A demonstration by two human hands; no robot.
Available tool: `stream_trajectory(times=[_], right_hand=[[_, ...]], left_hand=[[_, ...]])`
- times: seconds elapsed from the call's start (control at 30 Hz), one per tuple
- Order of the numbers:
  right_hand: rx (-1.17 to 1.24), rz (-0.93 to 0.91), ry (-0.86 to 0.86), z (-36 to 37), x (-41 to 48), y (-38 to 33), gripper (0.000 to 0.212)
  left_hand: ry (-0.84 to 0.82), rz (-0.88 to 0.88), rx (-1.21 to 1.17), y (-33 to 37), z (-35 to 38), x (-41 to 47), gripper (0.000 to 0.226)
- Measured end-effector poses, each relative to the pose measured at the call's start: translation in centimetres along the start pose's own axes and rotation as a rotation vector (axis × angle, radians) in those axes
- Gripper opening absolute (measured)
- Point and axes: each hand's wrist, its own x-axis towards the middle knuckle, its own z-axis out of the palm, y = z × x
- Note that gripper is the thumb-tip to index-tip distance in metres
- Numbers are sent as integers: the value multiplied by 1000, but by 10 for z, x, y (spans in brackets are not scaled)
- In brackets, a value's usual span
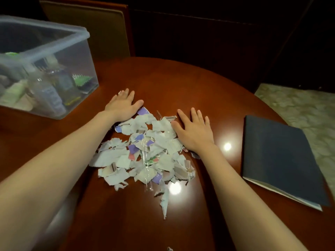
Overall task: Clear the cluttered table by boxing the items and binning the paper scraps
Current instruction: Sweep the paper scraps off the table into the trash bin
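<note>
A heap of torn paper scraps (pixel 145 153), white with purple and pink bits and a strip of clear plastic, lies in the middle of the round brown table (pixel 181 82). My left hand (pixel 123 105) lies flat on the table at the heap's far left edge, fingers straight. My right hand (pixel 194 129) lies flat at the heap's right edge, fingers spread, its thumb side against the scraps. A clear plastic box (pixel 47 67) at the back left holds bottles and green packets.
A dark blue folder (pixel 279 158) lies on the table's right side, near the edge. A chair back (pixel 87 29) stands behind the box. A single scrap (pixel 169 248) lies near the front edge. Pale patterned floor (pixel 299 109) shows at right.
</note>
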Motion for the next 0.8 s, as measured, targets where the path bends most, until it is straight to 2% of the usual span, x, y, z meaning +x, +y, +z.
stream_trajectory(times=[0.13,0.23,0.37,0.5,0.6,0.67,0.8], right_hand=[[11,-47,-16,2,-14,-4,55],[-2,-47,-14,5,-25,-7,54],[-15,-40,-2,8,-43,-14,52],[56,-23,25,11,-73,-25,48],[135,-23,67,10,-100,-34,47],[232,-14,110,9,-117,-38,47],[436,24,196,12,-147,-44,48]], left_hand=[[-29,52,5,-1,5,-31,53],[-14,18,-86,6,3,-57,56],[5,51,-264,11,1,-88,47],[-37,88,-492,0,8,-117,57],[-17,118,-569,-10,13,-141,59],[18,173,-542,-10,14,-159,53],[221,243,-471,-5,13,-200,47]])
